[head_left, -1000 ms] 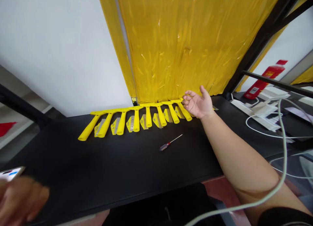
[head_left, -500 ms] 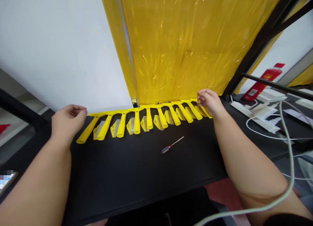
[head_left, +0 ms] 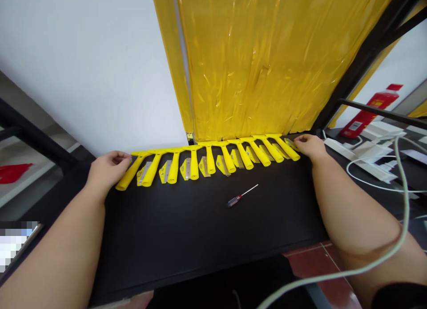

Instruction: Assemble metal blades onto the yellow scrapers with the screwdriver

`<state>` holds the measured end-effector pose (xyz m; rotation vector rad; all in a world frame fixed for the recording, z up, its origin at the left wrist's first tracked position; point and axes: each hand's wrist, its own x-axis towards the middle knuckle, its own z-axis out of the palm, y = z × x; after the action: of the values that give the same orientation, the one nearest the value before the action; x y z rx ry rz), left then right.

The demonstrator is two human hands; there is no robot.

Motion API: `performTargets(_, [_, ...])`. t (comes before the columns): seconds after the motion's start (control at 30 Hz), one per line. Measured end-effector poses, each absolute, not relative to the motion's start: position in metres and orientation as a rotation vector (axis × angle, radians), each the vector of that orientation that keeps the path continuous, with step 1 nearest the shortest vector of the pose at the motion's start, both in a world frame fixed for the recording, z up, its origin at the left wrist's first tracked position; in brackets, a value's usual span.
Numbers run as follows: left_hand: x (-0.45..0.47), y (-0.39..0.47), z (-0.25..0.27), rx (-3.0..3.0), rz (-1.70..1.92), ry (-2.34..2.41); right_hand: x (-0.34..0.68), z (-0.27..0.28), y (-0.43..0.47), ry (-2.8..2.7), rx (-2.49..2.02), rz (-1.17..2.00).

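A row of yellow T-shaped scrapers (head_left: 194, 164) lies on the black tabletop (head_left: 187, 220), their hollow round handles pointing towards me. Between the handles show yellow pieces with screwed-on metal plates (head_left: 187, 168). My left hand (head_left: 110, 168) is at the left end of the row, fingers curled together and tips against the end scraper. At the right end, my right hand (head_left: 310, 146) has thumb and fingers pinched beside the last yellow piece (head_left: 291, 144); whether anything is gripped in either hand is hidden. A screwdriver (head_left: 242, 195) with a clear, red-collared handle lies in front of the row.
Behind the row stand a white panel (head_left: 100, 68) and a yellow plastic curtain (head_left: 247, 64). On the right are a red bottle (head_left: 372, 111), white power strips (head_left: 360, 160) and a pale cable (head_left: 405, 189) looping across my right forearm. Black frame posts flank both sides.
My right hand has lowered and moved right to the end of the row. My left hand has come in against the left-end scraper. The camera view has shifted slightly.
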<state>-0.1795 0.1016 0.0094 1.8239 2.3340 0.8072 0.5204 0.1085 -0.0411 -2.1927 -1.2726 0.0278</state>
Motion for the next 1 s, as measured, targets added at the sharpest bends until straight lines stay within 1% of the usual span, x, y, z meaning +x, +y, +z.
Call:
performTargets(0.1, [-0.176, 0.098, 0.012, 1.841, 0.803, 2.317, 0.52, -0.041, 0.109, -1.309, -2.194, 0.066])
performTargets(0.27, [-0.166, 0.095, 0.015, 1.883, 0.812, 2.292, 0.508, -0.029, 0.106, -1.354, -2.153, -0.036])
performTargets(0.37, [-0.157, 0.093, 0.016, 1.936, 0.8, 2.258, 0.5, -0.024, 0.107, -1.419, -2.189, -0.021])
performTargets(0.6, [-0.139, 0.092, 0.011, 2.057, 0.742, 2.144, 0.493, -0.034, 0.116, -1.455, -2.331, 0.015])
performTargets(0.77, [-0.134, 0.093, 0.007, 2.106, 0.798, 2.146, 0.486, -0.038, 0.114, -1.455, -2.333, 0.054])
performTargets(0.87, [-0.132, 0.088, 0.012, 2.145, 0.872, 2.155, 0.483, -0.034, 0.109, -1.335, -2.249, 0.14])
performTargets(1.0, [-0.129, 0.083, 0.018, 2.188, 0.99, 2.153, 0.483, -0.024, 0.099, -1.064, -1.957, 0.278])
